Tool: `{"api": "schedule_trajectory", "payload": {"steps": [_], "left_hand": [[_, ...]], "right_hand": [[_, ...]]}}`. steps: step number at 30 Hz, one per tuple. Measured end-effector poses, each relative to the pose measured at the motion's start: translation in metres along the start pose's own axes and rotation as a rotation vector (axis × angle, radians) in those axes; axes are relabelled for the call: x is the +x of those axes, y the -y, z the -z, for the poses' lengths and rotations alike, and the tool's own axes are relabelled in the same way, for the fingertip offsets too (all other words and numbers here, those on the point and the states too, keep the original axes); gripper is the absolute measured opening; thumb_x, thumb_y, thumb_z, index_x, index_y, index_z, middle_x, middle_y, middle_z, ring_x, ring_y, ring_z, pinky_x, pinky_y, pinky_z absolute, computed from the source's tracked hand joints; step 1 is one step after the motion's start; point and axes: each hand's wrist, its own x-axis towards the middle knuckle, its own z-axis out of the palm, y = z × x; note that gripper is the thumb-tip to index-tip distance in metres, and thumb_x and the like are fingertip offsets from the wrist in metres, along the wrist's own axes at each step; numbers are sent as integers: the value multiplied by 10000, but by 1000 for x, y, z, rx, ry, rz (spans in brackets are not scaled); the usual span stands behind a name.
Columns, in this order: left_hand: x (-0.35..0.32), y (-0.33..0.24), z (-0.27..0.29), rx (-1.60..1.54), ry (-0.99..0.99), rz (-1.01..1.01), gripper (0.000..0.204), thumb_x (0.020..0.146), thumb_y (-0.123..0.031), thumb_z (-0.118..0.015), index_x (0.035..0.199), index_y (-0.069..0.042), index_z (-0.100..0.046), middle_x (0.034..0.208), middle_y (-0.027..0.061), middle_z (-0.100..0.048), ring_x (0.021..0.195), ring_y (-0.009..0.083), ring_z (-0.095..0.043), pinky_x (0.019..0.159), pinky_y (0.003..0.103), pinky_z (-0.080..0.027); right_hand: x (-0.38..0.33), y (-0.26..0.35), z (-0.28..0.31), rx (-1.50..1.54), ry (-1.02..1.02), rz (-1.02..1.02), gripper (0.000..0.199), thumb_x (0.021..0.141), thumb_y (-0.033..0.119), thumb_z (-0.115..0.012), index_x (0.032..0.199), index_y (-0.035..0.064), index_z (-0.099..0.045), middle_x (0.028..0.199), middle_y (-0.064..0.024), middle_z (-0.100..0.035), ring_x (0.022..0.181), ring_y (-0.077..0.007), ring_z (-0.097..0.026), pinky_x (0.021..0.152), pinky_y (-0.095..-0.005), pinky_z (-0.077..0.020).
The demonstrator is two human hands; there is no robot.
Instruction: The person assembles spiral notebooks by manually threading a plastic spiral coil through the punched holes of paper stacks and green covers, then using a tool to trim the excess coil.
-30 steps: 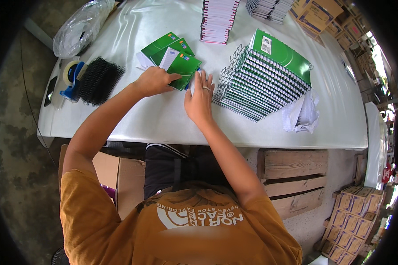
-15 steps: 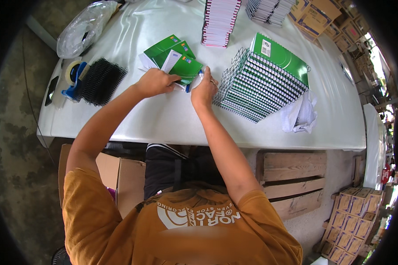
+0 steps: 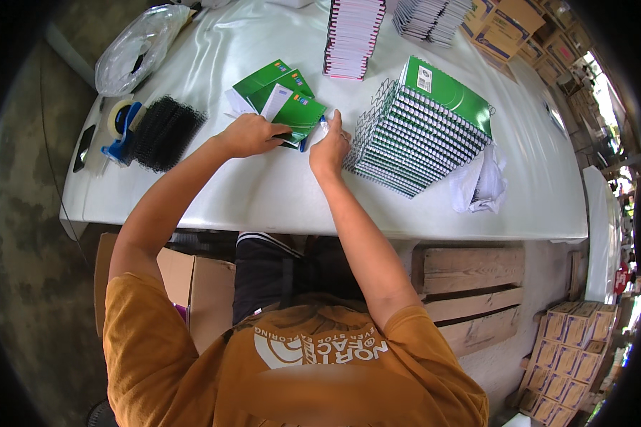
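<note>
Holding the front green booklet [image 3: 300, 112] by its lower left part, your left hand [image 3: 253, 135] keeps it over the tabletop [image 3: 228, 199], straight ahead of you and left of the tall spiral-bound stack. Its cover is glossy, with pale curved lines and a short row of small coloured blocks near the top. It lies slanted, overlapping two more green booklets [image 3: 263, 76] fanned out behind it, whose covers bear similar coloured blocks. A white paper strip [image 3: 275, 102] with a blue mark shows along its upper left edge, and more white paper [image 3: 238, 104] sticks out farther left.

Your left fingers are clamped on the booklet, thumb side toward the cover, the others partly hidden. Your right hand [image 3: 330, 151] is just beside the booklet's right edge, index finger stretched away from you and the other fingers bent. A small blue-and-white item [image 3: 323, 122] shows between that hand and the booklet; whether your right fingers close on it, you cannot tell from this view.

Near your right hand stands the stack of green spiral-bound notebooks [image 3: 452, 92], wire coils facing you, with a crumpled white plastic bag [image 3: 479, 181] beside it. Off to the left, a heap of black binding coils [image 3: 167, 135] lies next to a blue tape dispenser [image 3: 122, 139].
</note>
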Motion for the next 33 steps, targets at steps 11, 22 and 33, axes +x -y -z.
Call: {"api": "schedule_trajectory", "payload": {"steps": [11,22,33], "left_hand": [[-34,-34,60,121,-1308,294,249,771,-38,-647,1018,-62,-627,837,107,-657,647,252,-609,614,325,-474],[-77,-131,-4,-235,-826,134,480,657,-56,-691,1122,-42,-574,1151,121,-542,1066,258,-499,908,367,-363],[-75,-116,-73,-869,-543,458,450,645,103,-480,1075,-28,-474,1051,115,-519,1004,290,-503,858,392,-390]], "right_hand": [[-7,-2,-10,221,-33,346,565,793,-91,-456,1337,12,-342,1180,-204,-559,1120,-353,-478,984,-407,-338],[-82,30,70,907,313,47,226,890,163,-588,1029,-13,-608,811,19,-609,679,-34,-472,587,-202,-415],[-72,-26,85,858,620,96,313,775,5,-681,1069,-8,-573,964,-94,-655,914,-133,-603,813,-255,-471]]}}
